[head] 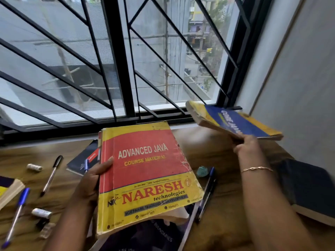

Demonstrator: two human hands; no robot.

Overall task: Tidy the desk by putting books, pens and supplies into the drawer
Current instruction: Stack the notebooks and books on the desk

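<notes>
Closest to the person, a dark printed book (154,234) lay on the wooden desk (226,232), just below the left fingers. The left hand (90,180) grasped the red and yellow book (145,174) at its spine edge, thumb on the cover and fingers underneath. This was probably to support it flat, since its soft cover was worn and frayed on the side away from the fingers. Left of those fingers lay a black pen (52,173) and a small thread spool (34,167). Further away, the right hand (246,145) gripped a thick blue and yellow book (233,122) by its lower edge — tilted above the desk, somewhat blurred. The drawer was not visible, so both books seemed gathered but not yet stored.
</notes>
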